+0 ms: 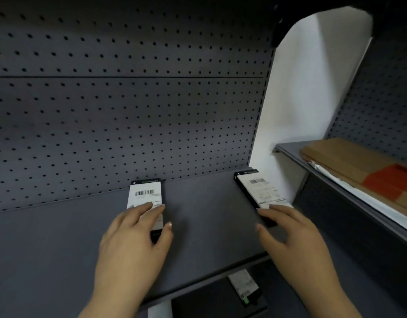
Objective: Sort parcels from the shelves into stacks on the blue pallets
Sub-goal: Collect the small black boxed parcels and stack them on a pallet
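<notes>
Two flat black parcels with white barcode labels lie on a dark grey shelf (60,230). My left hand (135,239) rests on the near end of the left parcel (146,193), fingers spread over its label and thumb at its right edge. My right hand (292,232) lies on the near end of the right parcel (260,191), fingers on the label, thumb apart to the left. Neither parcel is lifted off the shelf. No blue pallet shows in this view.
A perforated back panel (129,99) closes the shelf behind. On a lower shelf sits another black parcel (243,288) with a white label. To the right, a neighbouring shelf (335,180) carries flat brown cardboard (349,161) with an orange patch. A white wall shows between the units.
</notes>
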Tool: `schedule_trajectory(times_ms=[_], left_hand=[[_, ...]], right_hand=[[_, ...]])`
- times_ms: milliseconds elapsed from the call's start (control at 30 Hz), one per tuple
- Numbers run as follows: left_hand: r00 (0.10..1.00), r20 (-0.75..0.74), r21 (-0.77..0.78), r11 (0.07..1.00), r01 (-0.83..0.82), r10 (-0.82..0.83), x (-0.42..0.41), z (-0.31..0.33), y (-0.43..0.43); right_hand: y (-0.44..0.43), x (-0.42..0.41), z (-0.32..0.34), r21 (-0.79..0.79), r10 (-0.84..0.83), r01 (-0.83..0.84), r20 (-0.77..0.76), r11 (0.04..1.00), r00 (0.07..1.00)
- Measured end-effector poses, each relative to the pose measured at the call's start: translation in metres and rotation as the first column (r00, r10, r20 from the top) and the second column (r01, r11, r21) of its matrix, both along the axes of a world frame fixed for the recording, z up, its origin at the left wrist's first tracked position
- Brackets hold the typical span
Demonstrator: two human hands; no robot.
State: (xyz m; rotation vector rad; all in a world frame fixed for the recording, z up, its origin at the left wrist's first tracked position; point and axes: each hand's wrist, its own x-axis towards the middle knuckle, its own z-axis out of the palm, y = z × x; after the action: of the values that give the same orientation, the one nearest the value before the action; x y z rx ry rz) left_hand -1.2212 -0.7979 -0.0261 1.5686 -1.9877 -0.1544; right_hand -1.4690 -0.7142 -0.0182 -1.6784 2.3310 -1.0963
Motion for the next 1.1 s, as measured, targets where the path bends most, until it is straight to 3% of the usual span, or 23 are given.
schedule_trajectory(times_ms=[233,433,567,767,1100], left_hand=[[0.985,0.149,0.333,0.934,-0.128,0.082,-0.024,-0.009,-0.023],[0.967,0.189,0.304,0.926,-0.225,0.172,-0.040,-0.021,-0.032],[0.959,0.175,0.291,0.918,-0.269,0.225,-0.046,-0.023,-0.035],[0.932,0.066,0.198,0.911,-0.361,0.355,-0.057,-0.018,-0.025],[0.908,0.033,-0.090,0.906,-0.414,0.418,-0.040,-0.012,0.033]], right_hand=[[-0.051,-0.038,-0.018,0.078,0.011,-0.012,0.007,0.997,1.000],[-0.076,-0.076,-0.037,0.353,0.030,0.010,-0.108,0.935,0.994],[-0.085,-0.094,-0.052,0.235,0.060,-0.054,-0.016,0.970,0.998],[-0.087,-0.089,-0.055,0.051,0.037,-0.036,-0.012,0.998,0.999],[-0.075,-0.030,-0.035,-0.072,0.258,-0.260,-0.041,0.963,0.965]])
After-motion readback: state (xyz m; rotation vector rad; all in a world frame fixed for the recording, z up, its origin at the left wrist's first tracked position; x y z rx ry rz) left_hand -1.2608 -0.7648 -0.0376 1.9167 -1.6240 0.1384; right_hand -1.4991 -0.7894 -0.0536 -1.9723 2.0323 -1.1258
